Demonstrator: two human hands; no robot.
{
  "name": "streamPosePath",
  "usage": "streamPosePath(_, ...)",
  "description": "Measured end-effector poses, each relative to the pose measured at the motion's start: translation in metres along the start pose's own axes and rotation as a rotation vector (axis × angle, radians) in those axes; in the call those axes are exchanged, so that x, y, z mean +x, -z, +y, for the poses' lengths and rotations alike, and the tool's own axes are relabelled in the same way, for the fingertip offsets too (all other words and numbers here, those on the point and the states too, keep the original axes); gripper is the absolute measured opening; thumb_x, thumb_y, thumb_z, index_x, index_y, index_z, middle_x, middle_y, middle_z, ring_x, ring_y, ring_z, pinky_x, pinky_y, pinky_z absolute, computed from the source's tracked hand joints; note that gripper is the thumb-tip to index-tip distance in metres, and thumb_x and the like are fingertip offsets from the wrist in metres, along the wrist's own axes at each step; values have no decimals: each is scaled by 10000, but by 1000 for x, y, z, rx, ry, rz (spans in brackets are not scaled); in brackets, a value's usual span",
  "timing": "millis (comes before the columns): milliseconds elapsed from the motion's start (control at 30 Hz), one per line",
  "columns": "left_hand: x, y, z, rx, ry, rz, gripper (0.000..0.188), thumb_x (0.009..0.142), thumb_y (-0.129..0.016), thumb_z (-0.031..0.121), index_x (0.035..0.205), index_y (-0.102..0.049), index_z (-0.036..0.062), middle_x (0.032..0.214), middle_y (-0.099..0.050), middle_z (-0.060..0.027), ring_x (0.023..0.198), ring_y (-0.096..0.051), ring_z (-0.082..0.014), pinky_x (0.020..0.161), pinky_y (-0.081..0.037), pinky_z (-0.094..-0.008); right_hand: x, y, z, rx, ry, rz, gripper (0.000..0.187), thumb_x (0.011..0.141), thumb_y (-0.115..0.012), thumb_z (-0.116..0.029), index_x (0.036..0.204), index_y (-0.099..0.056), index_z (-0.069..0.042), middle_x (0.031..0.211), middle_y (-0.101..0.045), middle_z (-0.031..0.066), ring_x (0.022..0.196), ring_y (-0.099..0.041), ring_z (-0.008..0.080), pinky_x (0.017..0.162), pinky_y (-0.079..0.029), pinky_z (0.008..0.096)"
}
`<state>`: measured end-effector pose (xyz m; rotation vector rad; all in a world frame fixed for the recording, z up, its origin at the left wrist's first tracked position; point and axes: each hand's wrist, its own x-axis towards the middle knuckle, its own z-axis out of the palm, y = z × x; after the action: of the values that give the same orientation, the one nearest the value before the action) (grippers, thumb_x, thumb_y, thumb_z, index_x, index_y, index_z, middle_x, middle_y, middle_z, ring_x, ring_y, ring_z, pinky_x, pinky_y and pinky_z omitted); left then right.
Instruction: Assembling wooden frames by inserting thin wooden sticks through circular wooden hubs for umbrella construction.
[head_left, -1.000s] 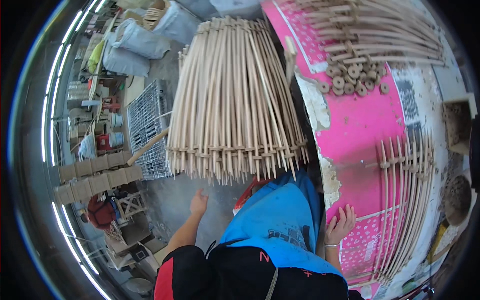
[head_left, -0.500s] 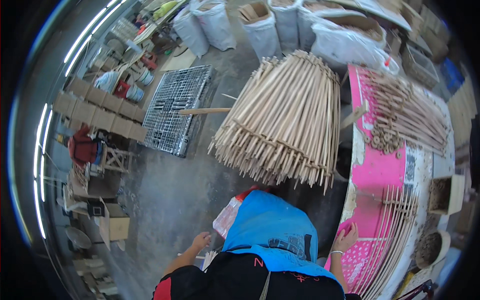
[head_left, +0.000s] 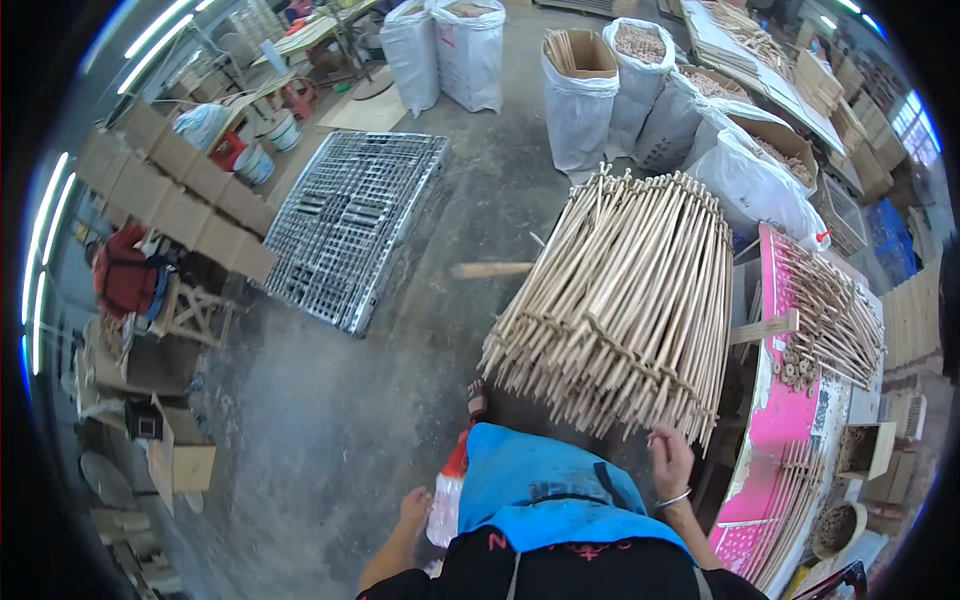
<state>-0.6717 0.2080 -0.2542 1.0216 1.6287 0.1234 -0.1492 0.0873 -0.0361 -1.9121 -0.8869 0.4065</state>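
My left hand (head_left: pixel 415 505) hangs at my left side, its fingers loosely bent and nothing visible in it. It is nearest to a clear plastic-wrapped thing with a red top (head_left: pixel 445 510) beside my blue apron (head_left: pixel 540 470). My right hand (head_left: pixel 672 462), with a bracelet at the wrist, is raised just in front of a big stack of thin wooden sticks (head_left: pixel 630 300). Its fingers are half curled and apart, holding nothing that I can see. Whether the fingertips touch the stick ends cannot be told.
On my right runs a pink-covered table (head_left: pixel 775 420) with loose sticks (head_left: pixel 830 310) and wooden rings (head_left: pixel 797 368). White sacks (head_left: pixel 580 110) stand behind the stack. A grey slatted pallet (head_left: pixel 350 220) lies on the floor at left, and a wooden bar (head_left: pixel 490 270) juts from the stack.
My right hand has come off the pink table edge and moved to the front of the stack. My view has shifted, and a foot now shows beside the apron.
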Motion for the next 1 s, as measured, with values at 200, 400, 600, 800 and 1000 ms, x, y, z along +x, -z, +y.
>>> streamPosePath(200,149,44,267,-99,-329,-186,441,961,-551,184,1393,-497,115,1028,-666,-27,880,-619,-111,704,-489,-235,11,-116,-74,78,-217,-275,177,899,-576,-18,1060,-647,-2,870,-639,78,716,-619,136,641,-488,256)
streamPosePath(400,243,-30,510,32,-758,-444,465,915,-615,143,1373,-535,135,941,-644,-14,858,-602,-106,818,-485,-261,35,-135,-102,103,-403,-161,184,892,-572,6,1060,-647,20,897,-635,95,762,-638,154,688,-518,261)
streamPosePath(600,279,-154,585,437,-835,-619,705,780,-739,184,1427,-465,236,862,-645,-40,776,-619,-173,749,-509,-318,51,-135,-86,66,-486,-123,168,896,-574,-4,1042,-656,12,864,-641,85,760,-634,151,686,-508,262)
streamPosePath(800,318,-231,594,671,-1034,-476,376,835,-677,213,1205,-618,185,951,-654,-88,877,-631,-269,761,-502,-389,61,-159,-95,31,-686,25,155,902,-575,0,1032,-658,22,863,-646,84,768,-637,144,693,-508,259)
streamPosePath(1000,348,-248,649,466,-1007,-364,172,918,-557,292,1008,-644,173,825,-677,-115,825,-653,-346,728,-500,-435,65,-233,-145,122,-823,142,161,897,-581,11,1036,-662,16,886,-671,105,806,-659,163,717,-524,274)
